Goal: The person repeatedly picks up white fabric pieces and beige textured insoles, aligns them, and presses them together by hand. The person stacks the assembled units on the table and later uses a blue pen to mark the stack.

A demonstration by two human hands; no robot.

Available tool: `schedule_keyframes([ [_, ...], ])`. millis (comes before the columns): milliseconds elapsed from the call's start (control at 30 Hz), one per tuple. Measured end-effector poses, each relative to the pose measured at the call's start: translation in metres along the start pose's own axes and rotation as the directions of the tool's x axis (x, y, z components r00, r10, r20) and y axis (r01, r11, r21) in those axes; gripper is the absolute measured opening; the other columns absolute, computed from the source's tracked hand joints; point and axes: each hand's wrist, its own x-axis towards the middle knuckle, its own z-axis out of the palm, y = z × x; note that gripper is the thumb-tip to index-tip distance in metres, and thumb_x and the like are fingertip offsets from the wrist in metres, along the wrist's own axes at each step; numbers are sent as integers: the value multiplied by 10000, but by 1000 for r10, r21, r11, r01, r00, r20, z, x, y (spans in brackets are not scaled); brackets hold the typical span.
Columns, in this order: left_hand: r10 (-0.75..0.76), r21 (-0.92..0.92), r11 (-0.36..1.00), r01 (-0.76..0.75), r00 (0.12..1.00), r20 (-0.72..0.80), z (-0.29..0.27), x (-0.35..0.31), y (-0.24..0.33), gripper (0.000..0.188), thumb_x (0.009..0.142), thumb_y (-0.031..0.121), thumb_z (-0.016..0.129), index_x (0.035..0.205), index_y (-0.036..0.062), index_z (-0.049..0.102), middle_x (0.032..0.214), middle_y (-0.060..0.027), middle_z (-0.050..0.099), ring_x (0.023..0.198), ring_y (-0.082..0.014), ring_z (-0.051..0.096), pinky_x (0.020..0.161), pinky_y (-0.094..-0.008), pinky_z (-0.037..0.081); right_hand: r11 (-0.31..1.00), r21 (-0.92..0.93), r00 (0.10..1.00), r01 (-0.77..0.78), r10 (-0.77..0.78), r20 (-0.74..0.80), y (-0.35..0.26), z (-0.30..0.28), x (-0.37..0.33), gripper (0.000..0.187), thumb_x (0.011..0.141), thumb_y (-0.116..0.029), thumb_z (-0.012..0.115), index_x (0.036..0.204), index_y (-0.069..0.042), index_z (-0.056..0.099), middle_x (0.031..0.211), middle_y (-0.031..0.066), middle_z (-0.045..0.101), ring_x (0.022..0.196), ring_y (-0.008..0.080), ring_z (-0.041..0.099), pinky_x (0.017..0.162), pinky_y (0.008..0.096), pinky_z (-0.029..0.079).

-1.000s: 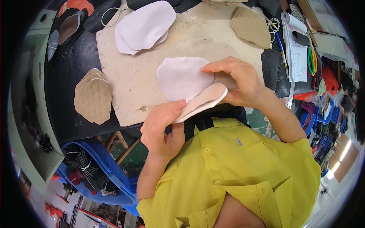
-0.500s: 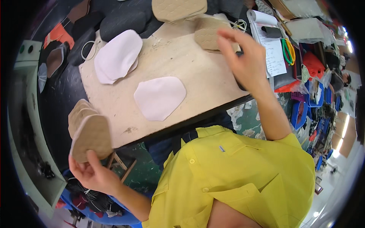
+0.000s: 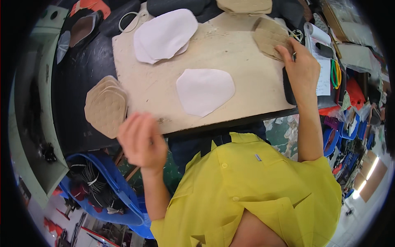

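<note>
On the right, my right hand [image 3: 302, 68] pinches the near edge of a small stack of beige quilted fabric pieces [image 3: 269, 38]. Thumb and fingers are closed there; how many layers they hold is hidden. My left hand [image 3: 142, 142] hovers by the board's front edge, blurred, its fingers loosely bent and no piece showing in it. Just beyond its fingers lies a fanned pile of beige quilted pieces [image 3: 106, 109]. One white rounded piece [image 3: 205, 90] lies flat near the middle. Farther back sits a stack of similar white pieces [image 3: 166, 35].
A pale board [image 3: 164, 96] covers part of the black table [image 3: 72, 99]. More beige pieces [image 3: 245, 5] lie at the back. At right are a notepad [image 3: 323, 76] and green and yellow bands [image 3: 336, 74]. A blue tub [image 3: 123, 201] with dark bundles stands below left.
My left hand has let go of a beige quilted piece onto the left pile and moved right. My right hand has closed on the right stack's edge. The view has shifted.
</note>
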Motion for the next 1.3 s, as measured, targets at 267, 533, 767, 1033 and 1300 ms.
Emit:
schedule_keyframes([
  [267,51,-185,982,-33,995,91,19,-17,27,214,701,-24,753,909,16,723,923,-83,690,898,-287,655,779,-388,501,807,586,989,77,12,-147,13,-14,14,182,865,-133,752,988,-12,693,940,15,685,902,113,605,802,250,464],
  [533,9,-186,983,0,999,47,23,-28,26,208,703,-8,767,904,21,720,940,-75,694,916,-265,652,780,-377,493,377,841,803,-387,-311,509,-74,-23,-1,139,904,-129,716,971,-8,704,765,-42,649,643,1,538,548,174,414],
  [767,9,-189,982,-1,999,41,25,-31,24,237,694,-6,763,923,37,722,965,-64,698,929,-247,654,798,-365,489,466,728,631,-502,-378,677,-90,-5,0,141,887,-135,727,929,0,713,720,-37,643,602,-9,521,509,168,395],
  [1033,43,-23,999,-39,979,198,23,-35,27,391,761,77,623,1138,111,720,1081,-16,590,1025,-210,571,860,-355,422,457,741,648,-493,-375,663,-96,2,-7,125,887,-100,716,924,19,705,727,-50,646,608,-11,514,512,169,384],
  [1300,-21,8,1000,20,941,337,15,-21,42,381,855,179,650,1215,57,666,1179,-94,558,1104,-277,539,922,-399,423,616,737,741,-280,-350,574,-96,4,-11,190,836,-147,751,925,14,704,641,42,627,543,57,496,504,241,408],
])
